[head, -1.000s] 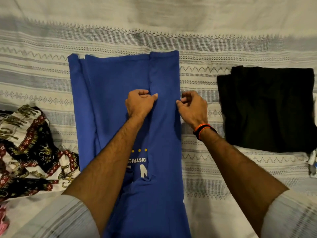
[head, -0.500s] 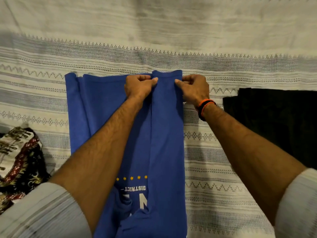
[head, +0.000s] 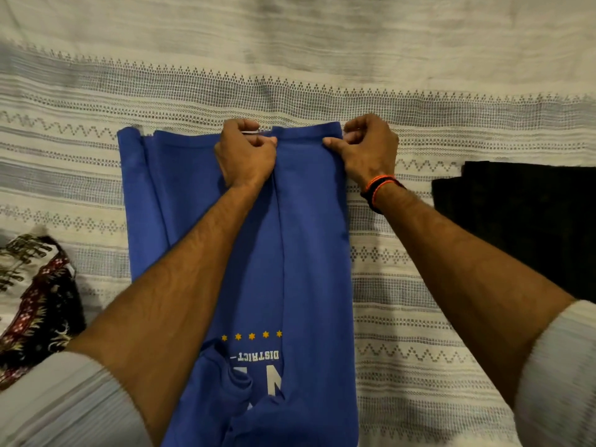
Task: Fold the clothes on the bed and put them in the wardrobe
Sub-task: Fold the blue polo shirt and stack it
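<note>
Now, from the head camera, the blue shirt [head: 200, 195] lies on the bed [head: 322, 59] with its long axis running from the person's body straight out to the far hem. Both hands pinch that hem: the left hand [head: 246, 153] at the inner edge of the folded-over flap, the right hand [head: 371, 150] at the outer corner (fingers curled, thumbs on top), so neither is nearer. Bare bedspread lies beyond the hem. A black garment [head: 522, 221] sits right, apparently folded; a patterned cloth [head: 35, 295] lies left, both apart.
</note>
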Motion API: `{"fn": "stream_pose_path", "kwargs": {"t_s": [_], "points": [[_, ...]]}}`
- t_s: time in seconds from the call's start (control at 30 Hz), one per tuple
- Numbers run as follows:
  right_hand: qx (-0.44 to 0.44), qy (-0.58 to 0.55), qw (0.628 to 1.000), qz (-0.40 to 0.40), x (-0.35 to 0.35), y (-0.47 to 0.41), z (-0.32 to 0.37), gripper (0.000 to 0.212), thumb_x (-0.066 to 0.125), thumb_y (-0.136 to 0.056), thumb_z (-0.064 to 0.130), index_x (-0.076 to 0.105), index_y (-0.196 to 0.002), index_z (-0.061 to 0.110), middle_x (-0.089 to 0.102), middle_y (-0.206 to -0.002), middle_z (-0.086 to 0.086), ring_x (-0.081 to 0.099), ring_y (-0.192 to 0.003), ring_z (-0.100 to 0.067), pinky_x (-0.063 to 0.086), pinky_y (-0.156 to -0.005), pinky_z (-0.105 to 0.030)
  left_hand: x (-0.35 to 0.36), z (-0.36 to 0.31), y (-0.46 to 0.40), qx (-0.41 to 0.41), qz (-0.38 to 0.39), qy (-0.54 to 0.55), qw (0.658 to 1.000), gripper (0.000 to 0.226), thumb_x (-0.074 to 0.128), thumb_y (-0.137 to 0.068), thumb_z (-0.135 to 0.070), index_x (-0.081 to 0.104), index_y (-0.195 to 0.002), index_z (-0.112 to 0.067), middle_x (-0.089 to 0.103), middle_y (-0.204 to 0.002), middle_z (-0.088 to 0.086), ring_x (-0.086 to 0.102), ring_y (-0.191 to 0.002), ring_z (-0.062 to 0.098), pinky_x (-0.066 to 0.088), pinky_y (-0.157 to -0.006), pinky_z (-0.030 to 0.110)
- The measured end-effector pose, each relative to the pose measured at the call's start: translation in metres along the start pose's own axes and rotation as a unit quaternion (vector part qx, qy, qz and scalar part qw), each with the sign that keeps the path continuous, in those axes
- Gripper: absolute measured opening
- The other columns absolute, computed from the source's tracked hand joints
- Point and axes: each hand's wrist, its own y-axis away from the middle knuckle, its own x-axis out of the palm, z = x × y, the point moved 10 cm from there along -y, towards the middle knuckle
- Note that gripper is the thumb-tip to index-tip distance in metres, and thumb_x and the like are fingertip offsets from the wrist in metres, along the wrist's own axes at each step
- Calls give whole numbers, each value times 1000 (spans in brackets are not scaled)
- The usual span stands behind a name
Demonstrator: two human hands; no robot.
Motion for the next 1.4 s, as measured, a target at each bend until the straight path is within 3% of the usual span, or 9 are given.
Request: {"fn": "stream_pose_path", "kwargs": {"t_s": [0.13, 0.23, 0.33, 0.5, 0.67, 0.8, 1.07, 1.27, 1.4], "points": [[-280, 135, 948, -70, 1, 39, 43, 32, 65, -89, 21, 62, -115, 4, 59, -118, -15, 58, -105, -29, 51, -87, -39, 5, -41, 32, 270, 4, -78, 960, 22, 67, -81, -12, 65, -103, -10, 67, -101, 5, 62, -91, 21, 44, -85, 20], [-355, 242, 903, 32, 37, 59, 27, 52, 43, -99, 36, 51, -138, 1, 48, -145, -18, 46, -132, -34, 37, -110, -44, 34, -28, 51, 341, 98, -173, 919, 35, 62, -88, -19, 65, -121, -6, 61, -131, 10, 55, -121, 28, 38, -104, 29], [-321, 309, 889, 107, 48, 61, 3, 67, 28, -101, 46, 25, -153, 3, 19, -162, -14, 19, -150, -28, 13, -122, -42, 48, -6, 58, 322, 161, -249, 899, 53, 60, -93, -28, 49, -142, -9, 39, -154, 5, 39, -139, 27, 35, -111, 46], [-252, 310, 903, 158, 38, 60, 8, 75, 41, -101, 41, 9, -155, 1, 0, -164, -17, 3, -152, -28, 4, -123, -41, 42, -12, 60, 285, 223, -273, 891, 64, 65, -91, -23, 40, -148, -7, 26, -160, 4, 28, -145, 26, 27, -117, 44], [-226, 248, 927, 166, 13, 97, 23, 68, 58, -95, 24, 27, -151, 1, 24, -159, -20, 24, -147, -33, 22, -120, -38, 5, -8, 85, 227, 217, -243, 918, 58, 68, -88, -19, 48, -141, -5, 38, -155, 8, 39, -139, 28, 31, -113, 35], [-196, 219, 935, 197, 6, 146, 14, 58, 61, -92, 20, 40, -143, 3, 46, -143, -18, 43, -131, -34, 34, -110, -38, -21, 14, 125, 177, 210, -231, 933, 42, 68, -86, -22, 60, -123, -6, 64, -126, 12, 58, -117, 31, 45, -97, 38], [-158, 180, 942, 237, -8, 261, -19, 50, 62, -93, 20, 46, -139, 5, 50, -140, -14, 48, -128, -31, 39, -108, -38, -80, 76, 232, 78, 186, -194, 960, 43, 72, -86, -20, 61, -127, -10, 65, -126, 8, 60, -118, 24, 45, -102, 32], [-154, 143, 946, 247, -12, 352, -38, 38, 65, -89, 17, 57, -125, 6, 60, -124, -12, 58, -114, -29, 46, -99, -40, -152, 118, 310, 19, 116, -155, 981, 34, 73, -83, -10, 66, -115, -7, 70, -112, 6, 63, -101, 15, 37, -80, 9], [-127, 88, 957, 245, 0, 401, -46, 22, 67, -86, 14, 64, -108, 11, 69, -101, -4, 64, -91, -21, 53, -87, -39, -191, 164, 344, -34, 64, -173, 982, 32, 71, -82, -5, 65, -113, -6, 64, -114, 14, 61, -106, 29, 43, -89, 26]]}}
